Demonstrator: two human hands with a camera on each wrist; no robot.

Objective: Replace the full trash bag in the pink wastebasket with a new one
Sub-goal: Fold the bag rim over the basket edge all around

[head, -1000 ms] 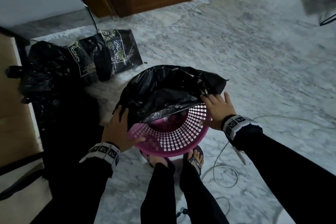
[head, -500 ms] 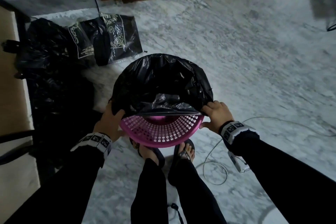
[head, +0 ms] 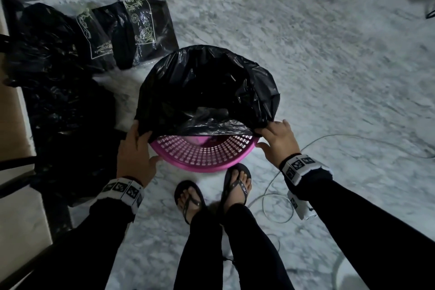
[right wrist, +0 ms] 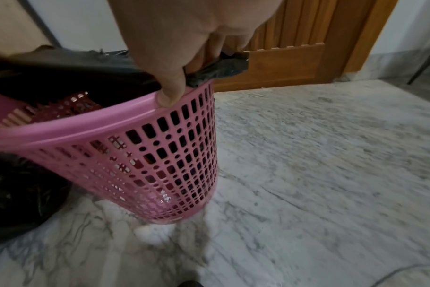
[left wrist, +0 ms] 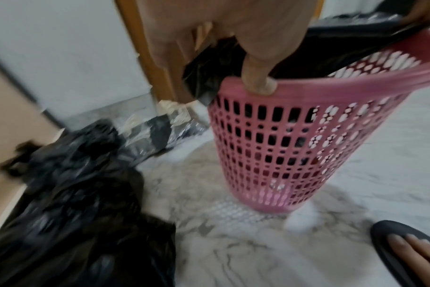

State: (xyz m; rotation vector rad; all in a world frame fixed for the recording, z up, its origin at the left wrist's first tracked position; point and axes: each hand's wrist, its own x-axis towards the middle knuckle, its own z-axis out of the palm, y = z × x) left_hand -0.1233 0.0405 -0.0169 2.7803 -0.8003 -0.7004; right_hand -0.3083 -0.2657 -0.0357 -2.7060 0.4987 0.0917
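Note:
A pink perforated wastebasket point(head: 202, 160) point(left wrist: 277, 147) point(right wrist: 140, 155) stands on the marble floor before my feet. A new black trash bag point(head: 207, 87) point(left wrist: 209, 77) point(right wrist: 62, 75) is folded over the far and side parts of its rim; the near rim is bare pink. My left hand point(head: 137, 148) point(left wrist: 233, 38) grips the bag's edge at the left rim, thumb on the pink rim. My right hand point(head: 276, 139) point(right wrist: 179, 48) grips the bag's edge at the right rim, thumb on the rim too. The full black trash bag point(head: 54, 92) point(left wrist: 69, 203) lies on the floor to the left.
A printed black packet point(head: 127, 30) lies on the floor behind the basket, by a wooden door point(right wrist: 295, 38). A white cable point(head: 275, 195) loops on the marble floor point(head: 329, 77) at my right foot. My sandalled feet point(head: 235, 183) stand just before the basket. A beige panel point(head: 14, 148) borders the left.
The bag's edge has been pulled down over the far and side rim, and both hands have slid nearer along the rim. The view tilted downward.

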